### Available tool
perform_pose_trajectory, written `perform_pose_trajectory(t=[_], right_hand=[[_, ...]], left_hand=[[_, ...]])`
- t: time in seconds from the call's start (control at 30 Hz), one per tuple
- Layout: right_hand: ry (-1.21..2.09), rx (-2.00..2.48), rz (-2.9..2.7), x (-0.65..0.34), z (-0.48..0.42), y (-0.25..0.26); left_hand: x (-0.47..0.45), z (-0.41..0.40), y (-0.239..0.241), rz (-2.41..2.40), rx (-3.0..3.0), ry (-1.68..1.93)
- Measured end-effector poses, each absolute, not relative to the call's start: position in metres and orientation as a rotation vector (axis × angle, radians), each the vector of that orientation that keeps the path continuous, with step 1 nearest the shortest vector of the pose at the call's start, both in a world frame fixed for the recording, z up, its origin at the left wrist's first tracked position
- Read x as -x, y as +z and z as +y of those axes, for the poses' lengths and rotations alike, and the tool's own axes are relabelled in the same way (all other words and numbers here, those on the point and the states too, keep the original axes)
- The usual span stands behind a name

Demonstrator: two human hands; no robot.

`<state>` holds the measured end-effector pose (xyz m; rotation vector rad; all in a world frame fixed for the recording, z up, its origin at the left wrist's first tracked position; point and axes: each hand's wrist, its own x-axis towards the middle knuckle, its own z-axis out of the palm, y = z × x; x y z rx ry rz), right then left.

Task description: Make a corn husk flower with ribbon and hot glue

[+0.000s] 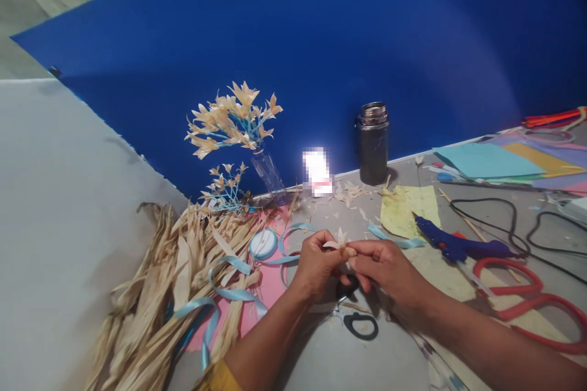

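Near the middle of the table my left hand (pixel 320 259) pinches a small pale flower made of dried husk (pixel 340 237). My right hand (pixel 383 263) meets it from the right, its thumb and fingertips closed on the base of the same flower. The fingers cover the flower's lower part. Just below both hands lies a pair of black-handled scissors (pixel 361 325), partly hidden. To the left, a light blue ribbon (pixel 236 294) curls out from its spool (pixel 263 244) over pink paper (pixel 270 275) and a heap of dried husks (pixel 151 293).
Husk flowers (pixel 229 119) stand in a leaning clear bottle (pixel 266 171) at the back. Behind my hands is a dark flask (pixel 373 145). On the right lie a blue glue gun (pixel 452 244), large red-handled scissors (pixel 541 299), a black cord (pixel 504 208) and coloured sheets (pixel 488 160).
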<state>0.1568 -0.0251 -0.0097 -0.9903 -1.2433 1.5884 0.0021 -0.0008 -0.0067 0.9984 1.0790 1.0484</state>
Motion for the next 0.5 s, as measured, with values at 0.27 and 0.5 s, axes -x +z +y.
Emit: perform_pose_trajectory(t=[0.27, 0.5], right_hand=[[1.757, 0.942, -1.314, -0.157, -0.029, -0.013], [1.746, 0.835, -1.34, -0.162, -0.032, -0.01]], left_hand=[[-0.004, -0.004, -0.01, 0.995, -0.948, 0.989], [-0.006, -0.011, 0.009, 0.959, -0.998, 0.982]])
